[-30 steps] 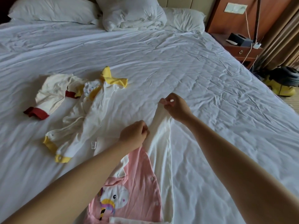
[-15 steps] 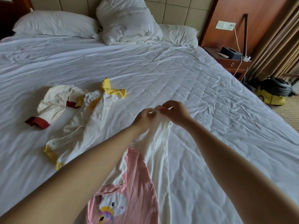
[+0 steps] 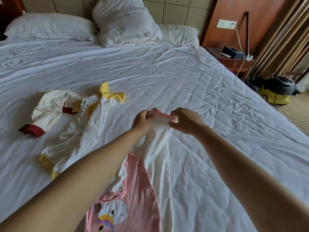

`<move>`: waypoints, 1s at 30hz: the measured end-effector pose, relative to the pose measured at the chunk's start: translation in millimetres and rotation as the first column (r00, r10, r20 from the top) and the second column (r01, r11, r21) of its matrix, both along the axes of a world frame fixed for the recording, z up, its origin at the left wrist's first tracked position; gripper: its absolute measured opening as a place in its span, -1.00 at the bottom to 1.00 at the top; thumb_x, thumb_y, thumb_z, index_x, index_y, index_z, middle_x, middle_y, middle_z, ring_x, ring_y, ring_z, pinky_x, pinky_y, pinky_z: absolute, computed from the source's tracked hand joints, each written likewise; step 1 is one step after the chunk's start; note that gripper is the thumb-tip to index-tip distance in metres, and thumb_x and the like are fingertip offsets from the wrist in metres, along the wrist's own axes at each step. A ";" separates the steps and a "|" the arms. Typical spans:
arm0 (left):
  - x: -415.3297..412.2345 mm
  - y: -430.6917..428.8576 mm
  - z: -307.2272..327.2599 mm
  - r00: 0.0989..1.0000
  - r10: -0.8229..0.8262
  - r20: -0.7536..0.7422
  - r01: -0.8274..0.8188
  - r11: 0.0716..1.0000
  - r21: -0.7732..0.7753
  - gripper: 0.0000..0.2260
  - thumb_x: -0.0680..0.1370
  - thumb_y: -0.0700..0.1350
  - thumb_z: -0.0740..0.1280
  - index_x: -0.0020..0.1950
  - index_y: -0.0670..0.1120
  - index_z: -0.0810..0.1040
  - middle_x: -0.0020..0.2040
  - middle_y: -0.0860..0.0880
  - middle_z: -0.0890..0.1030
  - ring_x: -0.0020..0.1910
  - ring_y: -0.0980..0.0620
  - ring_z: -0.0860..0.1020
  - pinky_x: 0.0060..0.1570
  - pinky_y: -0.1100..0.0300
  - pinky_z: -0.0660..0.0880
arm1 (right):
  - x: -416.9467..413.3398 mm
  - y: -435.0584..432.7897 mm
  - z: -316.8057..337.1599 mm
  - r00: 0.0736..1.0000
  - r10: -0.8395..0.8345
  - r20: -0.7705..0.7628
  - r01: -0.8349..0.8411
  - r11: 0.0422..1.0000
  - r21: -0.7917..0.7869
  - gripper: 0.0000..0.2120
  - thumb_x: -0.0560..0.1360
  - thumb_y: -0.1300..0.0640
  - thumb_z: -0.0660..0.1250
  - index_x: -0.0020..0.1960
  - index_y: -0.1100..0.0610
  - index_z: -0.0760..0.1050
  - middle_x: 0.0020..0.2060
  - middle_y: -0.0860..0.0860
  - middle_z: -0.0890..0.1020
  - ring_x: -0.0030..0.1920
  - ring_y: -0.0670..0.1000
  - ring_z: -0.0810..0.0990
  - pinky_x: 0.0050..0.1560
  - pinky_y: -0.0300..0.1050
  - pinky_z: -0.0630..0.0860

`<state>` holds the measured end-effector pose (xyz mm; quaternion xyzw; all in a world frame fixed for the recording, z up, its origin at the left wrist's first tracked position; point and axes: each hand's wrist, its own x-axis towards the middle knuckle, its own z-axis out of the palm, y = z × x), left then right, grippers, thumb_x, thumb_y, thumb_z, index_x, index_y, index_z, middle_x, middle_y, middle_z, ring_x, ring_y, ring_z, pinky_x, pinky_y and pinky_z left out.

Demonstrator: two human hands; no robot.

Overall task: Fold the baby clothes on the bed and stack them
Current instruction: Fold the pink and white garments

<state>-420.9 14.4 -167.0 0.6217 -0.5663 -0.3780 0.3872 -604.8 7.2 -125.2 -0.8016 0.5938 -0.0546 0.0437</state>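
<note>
Head view: pink-and-white romper [image 3: 157,164] lies lengthwise on the bed [image 3: 200,97] btwn our arms; our left hand [image 3: 143,120] & right hand [image 3: 184,121], slightly apart, each pinch its pink cuff [image 3: 164,115] at the far end; fabric looks light, soft, floppy; we'd hold it by cuffs & seams, both hands.

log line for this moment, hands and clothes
left hand pinches pink cuff | right hand pinches pink cuff | yellow-trimmed garment, red-trimmed garment unfolded on bed
</note>
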 end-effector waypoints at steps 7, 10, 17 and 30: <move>0.7 -2.8 3.2 0.997 0.054 0.055 -0.051 0.997 -0.056 -0.71 0.63 0.09 0.18 -0.05 -0.08 0.55 -0.22 0.02 0.57 -0.18 -0.04 0.55 -0.13 0.04 0.46 | 5.0 4.6 -1.2 0.923 -0.181 0.339 0.217 0.974 -0.070 -0.85 0.41 0.14 0.31 -0.05 -0.02 0.42 -0.21 -0.08 0.59 -0.20 0.03 0.53 -0.28 -0.12 0.36; 7.9 3.1 5.1 0.997 0.031 0.074 -0.024 0.995 -0.097 -0.81 0.62 0.04 0.24 -0.09 -0.01 0.55 -0.27 0.10 0.54 -0.23 0.06 0.52 -0.19 0.13 0.41 | 3.8 10.4 -0.6 0.886 -0.180 0.427 0.213 0.977 -0.028 -0.73 0.41 0.11 0.35 0.09 -0.10 0.50 -0.16 -0.16 0.58 -0.13 -0.06 0.56 -0.20 -0.16 0.42; 29.5 42.3 8.6 0.995 -0.081 0.063 0.091 0.979 -0.181 -0.87 0.57 0.08 0.33 -0.04 0.05 0.61 -0.10 0.12 0.66 -0.04 0.10 0.62 0.08 0.02 0.55 | 0.3 47.6 -2.1 0.891 -0.015 0.453 0.049 0.997 -0.064 -0.85 0.38 0.19 0.39 -0.14 -0.05 0.57 -0.16 -0.13 0.62 -0.07 -0.08 0.57 -0.06 -0.10 0.52; 55.8 163.5 -42.0 0.724 -0.212 0.657 0.504 0.812 -0.294 -0.87 0.43 -0.16 0.40 -0.06 -0.02 0.66 -0.06 0.08 0.64 -0.03 0.00 0.59 -0.09 0.05 0.57 | 1.9 169.5 -55.5 0.973 0.166 0.160 -0.168 0.986 0.004 -0.83 0.38 0.18 0.35 -0.07 -0.03 0.57 -0.07 -0.10 0.59 0.07 -0.04 0.53 -0.17 -0.20 0.36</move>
